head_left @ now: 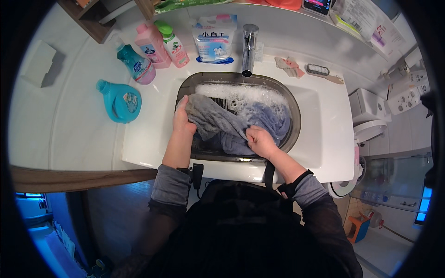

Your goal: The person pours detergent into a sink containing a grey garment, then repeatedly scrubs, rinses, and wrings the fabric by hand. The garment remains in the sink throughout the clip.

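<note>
A wet grey-blue cloth (217, 116), perhaps a towel or garment, is stretched across a dark translucent plastic basin (295, 121). My left hand (183, 118) holds its raised left end, thumb near the basin's left rim. A brownish patch shows on the fabric close to those fingers. Further right, my right hand (260, 140) is closed in a fist around a gathered part of the cloth. The bluer remainder lies bunched in the water on the basin's right side. White suds (240, 91) float along the far side, and a black ridged part (219, 101) shows behind the cloth.
The basin sits in a white washbasin (333, 139) under a chrome faucet (249, 52). Left stand a teal jug (121, 102), a teal-and-purple bottle (137, 64) and two pink bottles (153, 47). A detergent pouch (215, 40) is behind; a scrubbing brush (323, 72) and rag (289, 66) lie right.
</note>
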`<control>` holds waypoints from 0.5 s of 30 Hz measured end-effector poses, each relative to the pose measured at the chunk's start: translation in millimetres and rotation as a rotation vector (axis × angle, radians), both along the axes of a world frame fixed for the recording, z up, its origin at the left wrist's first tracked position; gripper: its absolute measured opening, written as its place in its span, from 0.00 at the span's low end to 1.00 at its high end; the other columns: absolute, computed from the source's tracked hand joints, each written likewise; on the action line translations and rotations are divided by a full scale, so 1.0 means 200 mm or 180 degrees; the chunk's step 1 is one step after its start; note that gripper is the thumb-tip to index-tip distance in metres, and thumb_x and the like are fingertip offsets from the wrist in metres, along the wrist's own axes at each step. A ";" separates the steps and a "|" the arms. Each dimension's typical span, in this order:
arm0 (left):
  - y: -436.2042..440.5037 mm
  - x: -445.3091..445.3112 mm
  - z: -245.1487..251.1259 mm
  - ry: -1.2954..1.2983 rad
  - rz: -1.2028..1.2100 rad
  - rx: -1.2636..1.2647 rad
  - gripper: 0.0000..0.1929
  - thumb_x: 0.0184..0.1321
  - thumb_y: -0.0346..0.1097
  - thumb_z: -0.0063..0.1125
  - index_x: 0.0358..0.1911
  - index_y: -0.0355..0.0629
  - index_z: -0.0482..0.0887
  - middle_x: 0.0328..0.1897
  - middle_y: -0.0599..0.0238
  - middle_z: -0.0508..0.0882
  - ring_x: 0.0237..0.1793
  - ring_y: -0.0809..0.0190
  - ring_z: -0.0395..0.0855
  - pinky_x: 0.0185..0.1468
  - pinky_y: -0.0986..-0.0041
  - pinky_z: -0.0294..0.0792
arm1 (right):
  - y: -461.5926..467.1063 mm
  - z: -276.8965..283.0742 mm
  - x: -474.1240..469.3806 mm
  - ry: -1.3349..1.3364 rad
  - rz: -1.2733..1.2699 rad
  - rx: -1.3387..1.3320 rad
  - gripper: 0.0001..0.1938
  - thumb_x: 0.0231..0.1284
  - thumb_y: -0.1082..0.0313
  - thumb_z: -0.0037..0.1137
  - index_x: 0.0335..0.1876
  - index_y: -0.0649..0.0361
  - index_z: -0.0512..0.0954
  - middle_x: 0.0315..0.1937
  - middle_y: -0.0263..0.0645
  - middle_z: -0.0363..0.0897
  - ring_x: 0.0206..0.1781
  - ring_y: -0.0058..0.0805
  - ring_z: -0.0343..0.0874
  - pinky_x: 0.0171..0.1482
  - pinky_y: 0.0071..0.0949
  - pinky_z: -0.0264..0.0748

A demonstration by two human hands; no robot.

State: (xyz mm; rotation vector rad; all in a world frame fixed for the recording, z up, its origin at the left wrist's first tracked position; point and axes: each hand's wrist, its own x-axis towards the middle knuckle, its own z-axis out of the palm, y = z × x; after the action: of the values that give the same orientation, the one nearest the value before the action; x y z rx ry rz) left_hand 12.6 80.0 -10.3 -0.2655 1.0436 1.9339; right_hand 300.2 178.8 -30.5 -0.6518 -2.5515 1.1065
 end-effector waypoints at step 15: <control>-0.03 -0.03 0.00 -0.0088 0.0014 0.0058 0.19 0.67 0.44 0.63 0.56 0.42 0.79 0.57 0.58 0.84 0.58 0.49 0.82 0.64 0.51 0.71 | 0.15 0.01 0.24 -0.1451 -0.0642 0.1310 0.23 0.50 0.50 0.71 0.50 0.54 0.85 0.46 0.37 0.76 0.55 0.39 0.74 0.56 0.43 0.69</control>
State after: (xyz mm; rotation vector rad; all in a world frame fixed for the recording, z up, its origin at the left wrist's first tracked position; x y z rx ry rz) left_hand 5.9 74.0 -11.2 -0.2837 1.0075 1.9375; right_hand 347.9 209.4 -28.4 -1.1132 -2.8701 0.3728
